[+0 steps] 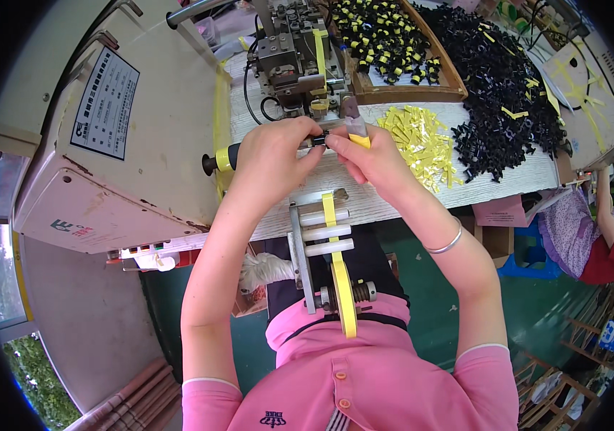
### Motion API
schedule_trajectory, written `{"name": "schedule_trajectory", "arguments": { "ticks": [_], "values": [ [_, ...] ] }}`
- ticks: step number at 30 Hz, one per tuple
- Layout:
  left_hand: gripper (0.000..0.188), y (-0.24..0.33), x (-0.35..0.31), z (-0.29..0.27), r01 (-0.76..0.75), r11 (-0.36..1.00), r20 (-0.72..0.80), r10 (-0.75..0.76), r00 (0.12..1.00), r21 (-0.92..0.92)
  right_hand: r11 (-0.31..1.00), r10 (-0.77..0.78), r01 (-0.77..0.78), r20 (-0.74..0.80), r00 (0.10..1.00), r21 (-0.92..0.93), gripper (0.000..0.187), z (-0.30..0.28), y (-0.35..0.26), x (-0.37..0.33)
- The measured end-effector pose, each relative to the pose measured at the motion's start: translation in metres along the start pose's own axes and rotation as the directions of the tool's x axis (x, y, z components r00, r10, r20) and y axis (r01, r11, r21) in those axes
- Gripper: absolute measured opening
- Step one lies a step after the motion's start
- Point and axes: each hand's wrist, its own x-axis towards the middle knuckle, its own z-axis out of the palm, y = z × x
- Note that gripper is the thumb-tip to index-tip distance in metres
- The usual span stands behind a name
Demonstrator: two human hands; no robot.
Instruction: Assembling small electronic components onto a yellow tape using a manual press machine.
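One small black part [319, 138] sits pinched between the fingertips, held just above the desk [483, 184], in front of the little metal machine [285, 61]. From where I stand, the left grip [276, 154] is closed on one end and the right grip [375, 154] on the other, thumbs facing. A yellow piece [359, 141] shows by the right forefinger; whether it is held, I can't tell.

To my eye this is fitting work: keep the left pinch firm, let the right do the fine turning, and press evenly so nothing goes on skewed. Short yellow strips [418, 140] lie to the right within easy reach, beside a heap of loose black parts [501, 108]. Behind them a wooden tray [411, 94] holds yellow-banded pieces [386, 39], handy for comparing.
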Motion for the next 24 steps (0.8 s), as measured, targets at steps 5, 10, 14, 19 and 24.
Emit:
{"name": "schedule_trajectory", "arguments": {
  "ticks": [5,10,14,19,24],
  "values": [
    [0.018,-0.001,0.0,-0.001,0.073,0.997,0.038,-0.073,0.997,-0.003,0.941,-0.086,0.068,-0.041,0.995,-0.331,0.021,-0.01,-0.029,0.019],
    [0.017,0.0,0.002,-0.003,0.062,0.998,0.038,-0.063,0.997,0.028,0.617,-0.326,0.224,0.014,0.945,-0.755,0.023,-0.019,-0.059,0.07],
    [0.017,0.001,0.0,-0.001,0.077,0.997,0.022,-0.077,0.997,0.01,0.432,-0.197,0.056,-0.034,0.98,-0.9,0.027,-0.017,-0.069,0.098],
    [0.017,0.003,-0.001,0.0,0.035,0.999,-0.016,-0.034,0.999,0.04,0.626,-0.398,0.123,-0.18,0.9,-0.77,0.029,-0.02,-0.058,0.107],
    [0.017,0.001,-0.003,0.002,0.016,0.999,-0.039,-0.014,0.999,0.051,0.614,-0.452,0.213,-0.118,0.884,-0.76,0.032,-0.02,-0.053,0.105]
  ]
}}
